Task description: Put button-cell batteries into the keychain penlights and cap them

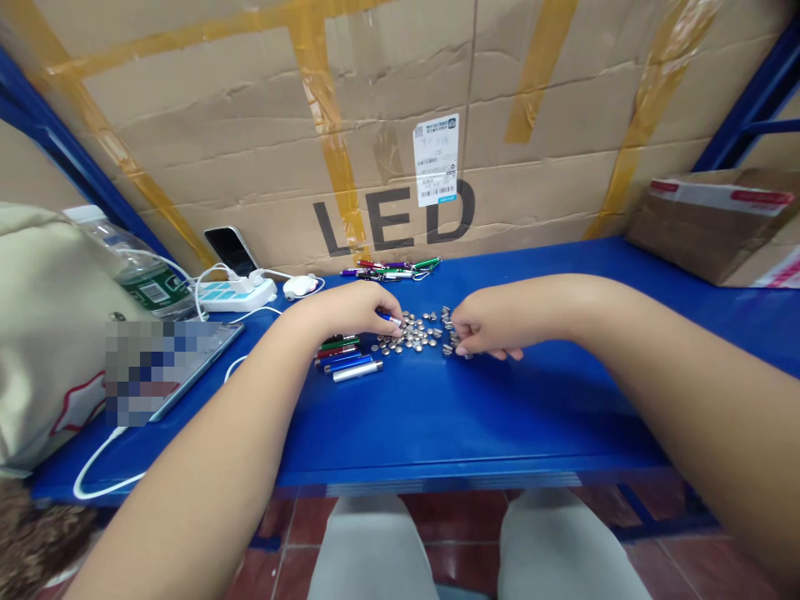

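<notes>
A heap of small silver button cells point(416, 332) lies on the blue shelf top point(475, 417) between my hands. My left hand point(350, 312) is closed around a small blue metal tube point(390, 317) whose tip pokes out toward the heap. My right hand point(484, 327) rests on the heap's right edge with fingers curled in a pinch; what it pinches is too small to name. Several coloured tubes point(347, 357), green, red, blue and silver, lie side by side just under my left hand.
More coloured keychain tubes point(391, 269) lie at the back by a big "LED" carton point(400, 133). A power strip point(241, 293), phone point(230, 248), water bottle point(134, 267), tablet point(168, 371) and beige bag point(43, 333) crowd the left. A taped box point(718, 221) stands right.
</notes>
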A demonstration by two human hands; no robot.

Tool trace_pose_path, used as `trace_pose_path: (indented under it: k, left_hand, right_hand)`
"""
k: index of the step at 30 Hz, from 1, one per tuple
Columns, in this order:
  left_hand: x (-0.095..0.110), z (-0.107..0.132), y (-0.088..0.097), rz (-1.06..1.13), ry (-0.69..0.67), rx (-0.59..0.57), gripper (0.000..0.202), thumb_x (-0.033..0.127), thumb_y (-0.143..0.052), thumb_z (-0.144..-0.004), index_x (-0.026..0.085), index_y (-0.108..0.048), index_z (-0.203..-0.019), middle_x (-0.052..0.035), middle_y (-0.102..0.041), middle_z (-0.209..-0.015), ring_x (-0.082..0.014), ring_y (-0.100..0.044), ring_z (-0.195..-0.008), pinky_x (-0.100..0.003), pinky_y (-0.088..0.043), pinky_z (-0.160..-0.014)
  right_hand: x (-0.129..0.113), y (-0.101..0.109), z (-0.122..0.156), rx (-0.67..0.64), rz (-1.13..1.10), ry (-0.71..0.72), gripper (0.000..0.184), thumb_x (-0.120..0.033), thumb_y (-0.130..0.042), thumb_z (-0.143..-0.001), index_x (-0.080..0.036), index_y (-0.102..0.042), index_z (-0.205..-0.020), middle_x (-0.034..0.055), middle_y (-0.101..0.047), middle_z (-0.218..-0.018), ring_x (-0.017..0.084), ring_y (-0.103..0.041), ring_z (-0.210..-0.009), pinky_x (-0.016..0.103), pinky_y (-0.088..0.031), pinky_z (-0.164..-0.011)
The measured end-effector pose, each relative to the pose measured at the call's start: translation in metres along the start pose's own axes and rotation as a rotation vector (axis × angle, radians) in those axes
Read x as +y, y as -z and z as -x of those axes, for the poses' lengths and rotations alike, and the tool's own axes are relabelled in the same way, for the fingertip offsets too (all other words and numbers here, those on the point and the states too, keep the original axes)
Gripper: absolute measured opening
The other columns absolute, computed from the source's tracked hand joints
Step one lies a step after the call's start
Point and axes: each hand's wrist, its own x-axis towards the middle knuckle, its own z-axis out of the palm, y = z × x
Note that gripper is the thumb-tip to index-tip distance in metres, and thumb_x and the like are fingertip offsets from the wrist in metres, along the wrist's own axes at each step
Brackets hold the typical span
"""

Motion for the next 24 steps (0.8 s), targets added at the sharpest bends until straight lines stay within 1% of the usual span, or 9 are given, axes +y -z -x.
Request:
trace_pose_path:
  k: [6,9,12,15,17,19,22,24]
  left_hand:
    - [-0.003,0.0,0.0,0.016,0.019,-0.001,0.025,0.042,-0.062,-0.083,0.026,-0.075,-0.098,0.0024,-0.075,-0.1,-0.016,-0.065,-0.088,-0.024,-0.043,-0.076]
    - [-0.005,0.0,0.0,0.044,0.022,-0.002,0.028,0.045,-0.06,-0.084,0.027,-0.074,-0.1,0.0019,-0.074,-0.104,-0.0172,-0.065,-0.092,-0.025,-0.044,-0.078]
    - [-0.007,0.001,0.0,0.08,0.018,0.005,0.034,0.049,-0.056,-0.086,0.026,-0.073,-0.104,0.0009,-0.074,-0.107,-0.0174,-0.065,-0.097,-0.025,-0.044,-0.08]
    - [-0.009,0.0,0.001,0.076,0.023,0.027,0.035,0.047,-0.054,-0.087,0.025,-0.072,-0.106,-0.0002,-0.073,-0.107,-0.0171,-0.064,-0.096,-0.024,-0.045,-0.08]
    - [-0.01,0.001,0.002,0.067,0.023,0.056,0.033,0.044,-0.054,-0.087,0.023,-0.071,-0.106,-0.0007,-0.073,-0.105,-0.017,-0.064,-0.094,-0.025,-0.045,-0.08]
    - [-0.01,0.001,0.003,0.055,0.03,0.11,0.033,0.041,-0.052,-0.087,0.021,-0.071,-0.104,-0.0017,-0.072,-0.103,-0.0173,-0.064,-0.092,-0.026,-0.046,-0.081]
    - [-0.012,0.003,0.003,0.072,0.088,0.205,0.033,0.04,-0.048,-0.087,0.018,-0.069,-0.102,-0.0036,-0.071,-0.1,-0.0179,-0.063,-0.086,-0.028,-0.047,-0.078]
    - [-0.017,0.002,0.002,0.101,0.131,0.274,0.033,0.039,-0.045,-0.088,0.018,-0.067,-0.099,-0.0043,-0.07,-0.1,-0.0189,-0.063,-0.088,-0.029,-0.047,-0.079]
  right_hand:
    - [0.003,0.001,-0.001,-0.012,-0.047,0.012,0.031,-0.036,-0.048,-0.089,-0.02,-0.063,-0.067,0.0039,-0.07,-0.065,0.017,-0.06,-0.058,0.033,-0.043,-0.06]
    - [0.004,0.001,-0.003,-0.019,-0.076,0.024,0.028,-0.033,-0.05,-0.088,-0.02,-0.064,-0.068,0.0042,-0.07,-0.067,0.018,-0.062,-0.061,0.033,-0.044,-0.06]
    - [0.006,0.0,-0.004,-0.022,-0.111,0.032,0.021,-0.029,-0.052,-0.086,-0.02,-0.066,-0.073,0.0045,-0.072,-0.071,0.019,-0.064,-0.064,0.033,-0.045,-0.061]
    - [0.005,0.0,-0.004,-0.016,-0.124,0.021,0.017,-0.025,-0.052,-0.084,-0.02,-0.068,-0.081,0.0046,-0.073,-0.077,0.019,-0.065,-0.066,0.033,-0.046,-0.06]
    - [0.004,0.0,-0.002,-0.023,-0.128,0.002,0.017,-0.025,-0.052,-0.084,-0.019,-0.068,-0.085,0.005,-0.073,-0.081,0.019,-0.066,-0.066,0.032,-0.047,-0.058]
    - [0.002,0.001,0.0,-0.032,-0.133,-0.013,0.017,-0.024,-0.051,-0.083,-0.019,-0.068,-0.087,0.0052,-0.074,-0.084,0.019,-0.066,-0.066,0.032,-0.048,-0.057]
    - [0.001,0.001,0.002,-0.034,-0.129,-0.01,0.017,-0.022,-0.051,-0.083,-0.018,-0.067,-0.086,0.0059,-0.074,-0.084,0.019,-0.067,-0.066,0.031,-0.049,-0.056]
    - [0.0,0.001,0.002,-0.035,-0.121,-0.007,0.016,-0.023,-0.052,-0.083,-0.018,-0.067,-0.086,0.0062,-0.074,-0.084,0.019,-0.066,-0.066,0.031,-0.048,-0.055]
